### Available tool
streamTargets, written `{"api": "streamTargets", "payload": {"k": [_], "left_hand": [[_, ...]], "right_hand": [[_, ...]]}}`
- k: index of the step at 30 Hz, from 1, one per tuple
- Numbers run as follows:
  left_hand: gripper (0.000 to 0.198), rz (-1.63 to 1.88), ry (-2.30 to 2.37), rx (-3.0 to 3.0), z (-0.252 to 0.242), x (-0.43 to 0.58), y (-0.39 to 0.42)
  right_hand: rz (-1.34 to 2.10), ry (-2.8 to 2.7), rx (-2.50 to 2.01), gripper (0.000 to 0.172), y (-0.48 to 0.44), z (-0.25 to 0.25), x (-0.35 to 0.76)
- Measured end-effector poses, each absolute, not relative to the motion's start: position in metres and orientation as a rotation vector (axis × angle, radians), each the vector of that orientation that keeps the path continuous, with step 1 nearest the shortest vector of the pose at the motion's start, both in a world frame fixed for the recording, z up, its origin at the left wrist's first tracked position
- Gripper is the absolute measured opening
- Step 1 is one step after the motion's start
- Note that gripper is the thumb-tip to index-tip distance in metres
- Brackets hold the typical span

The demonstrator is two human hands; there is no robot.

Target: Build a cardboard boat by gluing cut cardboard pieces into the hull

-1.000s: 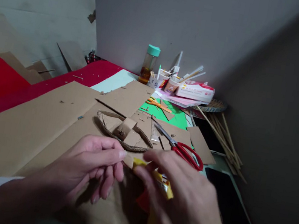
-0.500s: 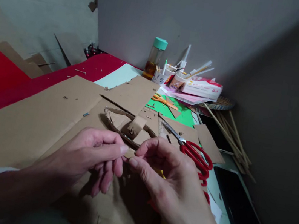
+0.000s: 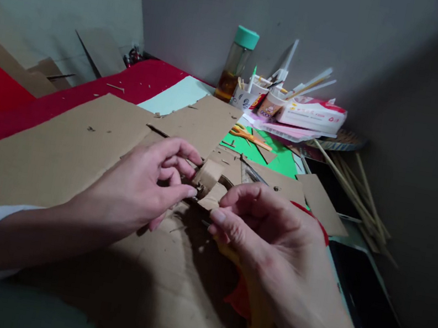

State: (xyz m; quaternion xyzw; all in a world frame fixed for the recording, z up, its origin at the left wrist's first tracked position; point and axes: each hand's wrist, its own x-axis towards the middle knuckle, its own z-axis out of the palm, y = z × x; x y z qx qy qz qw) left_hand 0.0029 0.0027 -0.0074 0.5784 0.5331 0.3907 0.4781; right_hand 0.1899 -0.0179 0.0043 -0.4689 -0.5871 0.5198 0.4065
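Observation:
My left hand (image 3: 142, 185) and my right hand (image 3: 270, 234) meet over a small cardboard model (image 3: 210, 185), a curved cardboard strip with a folded cardboard piece standing in it. Left thumb and fingers pinch the model's left side. Right thumb and forefinger pinch the edge of the folded piece from the right. Most of the curved strip is hidden behind both hands. The model rests on large brown cardboard sheets (image 3: 61, 154). A yellow object (image 3: 259, 327) lies under my right wrist, beside something red.
Red-handled scissors (image 3: 253, 174) lie just behind my right hand, mostly hidden. Orange scissors (image 3: 249, 135) rest on green paper (image 3: 282, 160). A teal-capped bottle (image 3: 238, 63), cups of sticks (image 3: 261, 99) and a tissue pack (image 3: 313, 115) stand at the wall. Bamboo skewers (image 3: 358, 196) lie right.
Both hands moved forward onto the cardboard model and took hold of its folded piece. A second ago the right hand was holding the yellow object; it now lies under the wrist.

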Motion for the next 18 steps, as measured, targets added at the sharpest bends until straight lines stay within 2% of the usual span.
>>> {"api": "streamTargets", "payload": {"k": [4, 12, 18], "left_hand": [[0.025, 1.011, 1.262, 1.375, -0.009, 0.009, 0.003], [0.027, 1.057, 1.248, 1.283, -0.011, 0.019, 0.002], [0.012, 1.024, 1.27, 1.294, -0.008, 0.017, -0.004]], "right_hand": [[1.216, -1.496, -1.149, 0.02, -0.019, 0.0, 0.194], [1.112, -1.53, -1.229, 0.024, -0.017, 0.013, 0.203], [1.121, -1.511, -1.212, 0.02, -0.013, 0.009, 0.2]]}}
